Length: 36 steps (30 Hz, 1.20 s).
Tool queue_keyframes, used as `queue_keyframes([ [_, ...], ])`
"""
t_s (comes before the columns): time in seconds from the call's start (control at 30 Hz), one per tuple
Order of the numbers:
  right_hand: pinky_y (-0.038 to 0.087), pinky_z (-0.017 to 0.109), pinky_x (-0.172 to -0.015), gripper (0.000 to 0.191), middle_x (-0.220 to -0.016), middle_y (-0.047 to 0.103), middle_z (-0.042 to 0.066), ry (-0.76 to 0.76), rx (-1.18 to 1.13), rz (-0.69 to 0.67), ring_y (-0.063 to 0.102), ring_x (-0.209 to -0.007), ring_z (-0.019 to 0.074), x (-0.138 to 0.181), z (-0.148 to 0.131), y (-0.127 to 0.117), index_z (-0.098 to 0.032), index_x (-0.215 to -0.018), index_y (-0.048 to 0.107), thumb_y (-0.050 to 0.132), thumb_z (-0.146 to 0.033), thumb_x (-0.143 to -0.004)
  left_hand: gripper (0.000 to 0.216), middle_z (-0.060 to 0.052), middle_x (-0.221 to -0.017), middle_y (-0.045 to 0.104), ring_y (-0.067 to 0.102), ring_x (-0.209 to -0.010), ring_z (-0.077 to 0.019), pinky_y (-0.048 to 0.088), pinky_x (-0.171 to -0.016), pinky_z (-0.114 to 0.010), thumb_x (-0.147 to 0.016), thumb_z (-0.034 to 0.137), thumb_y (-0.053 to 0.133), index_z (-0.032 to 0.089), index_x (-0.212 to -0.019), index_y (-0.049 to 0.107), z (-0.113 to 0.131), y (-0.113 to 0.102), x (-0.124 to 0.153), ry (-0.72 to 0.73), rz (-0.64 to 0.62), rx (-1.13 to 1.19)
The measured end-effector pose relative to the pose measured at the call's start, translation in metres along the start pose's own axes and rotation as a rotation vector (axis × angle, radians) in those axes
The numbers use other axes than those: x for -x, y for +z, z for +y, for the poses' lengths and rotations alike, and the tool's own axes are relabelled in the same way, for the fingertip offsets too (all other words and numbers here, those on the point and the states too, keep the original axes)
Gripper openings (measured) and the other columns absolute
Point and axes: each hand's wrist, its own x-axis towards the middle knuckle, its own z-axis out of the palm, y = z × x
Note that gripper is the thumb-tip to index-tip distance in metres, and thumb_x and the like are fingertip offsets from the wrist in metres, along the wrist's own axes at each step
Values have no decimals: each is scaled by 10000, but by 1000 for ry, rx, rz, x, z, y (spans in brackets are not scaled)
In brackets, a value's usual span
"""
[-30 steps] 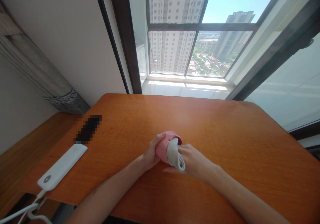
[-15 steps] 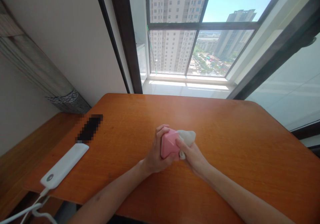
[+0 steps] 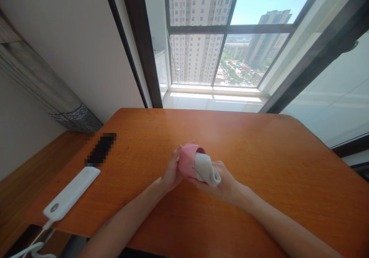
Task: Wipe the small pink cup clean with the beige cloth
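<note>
Over the middle of the orange wooden table (image 3: 259, 154) both hands hold a rolled bundle of socks. My left hand (image 3: 170, 172) grips the pink sock (image 3: 186, 162) from the left, fingers curled round its cuff. My right hand (image 3: 223, 184) cups the bundle from below and the right, with the white sock (image 3: 205, 169) sticking out of the pink one across its fingers. The bundle is held just above the tabletop.
A white power bank (image 3: 70, 193) with a white cable lies near the table's left front edge. A dark, pixelated flat object (image 3: 100, 149) lies behind it. A wall and a patterned curtain (image 3: 52, 96) stand at left, large windows beyond the far edge.
The hands turned the bundle: half a second ago the pink side faced me with the white sock behind; now the white sock points towards me out of the pink cuff.
</note>
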Motion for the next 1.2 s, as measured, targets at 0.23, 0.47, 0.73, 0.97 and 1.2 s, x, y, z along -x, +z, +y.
queue_keyframes([
  [0.23, 612, 347, -827, 561, -1080, 787, 101, 632, -812, 240, 734, -956, 253, -10, -17, 2, -192, -1177, 723, 824, -637, -852, 851, -157, -1707, 364, 246, -1631, -437, 193, -1327, -620, -760, 485, 918, 317, -1508, 549, -12, -13, 10, 704, -109, -801],
  [0.47, 512, 271, -585, 476, -783, 707, 13, 141, -339, -167, 599, -647, 157, 3, -9, -1, -203, -913, 744, 835, -666, -853, 573, -152, -1412, 630, 621, -1296, -353, 441, -1161, -532, -997, 582, 554, 235, -1451, 520, -12, -5, 14, 421, -136, -382],
  [0.73, 558, 329, -762, 337, -949, 714, 93, -273, 101, -244, 634, -815, 214, -7, -14, -17, -195, -945, 713, 619, -495, -1069, 537, -111, -1123, 790, 751, -1029, -301, 550, -965, -425, -973, 599, 563, 186, -1308, 634, 2, -1, -1, -30, -42, -60],
  [0.97, 424, 258, -625, 227, -761, 564, -13, 126, -211, -147, 457, -678, 137, -16, -29, -26, -213, -780, 541, 512, -205, -1005, 551, -93, -1215, 795, 748, -1098, -273, 550, -1020, -394, -955, 590, 649, 192, -1336, 637, -3, 0, -1, 57, 35, 0],
  [1.2, 428, 279, -594, 207, -727, 648, -2, 161, 46, 167, 533, -625, 153, -11, -42, -58, -221, -848, 627, 528, -291, -1016, 602, -94, -1208, 794, 730, -1160, -306, 568, -1002, -408, -974, 587, 628, 165, -1403, 625, -6, 1, -1, 158, 152, 16],
])
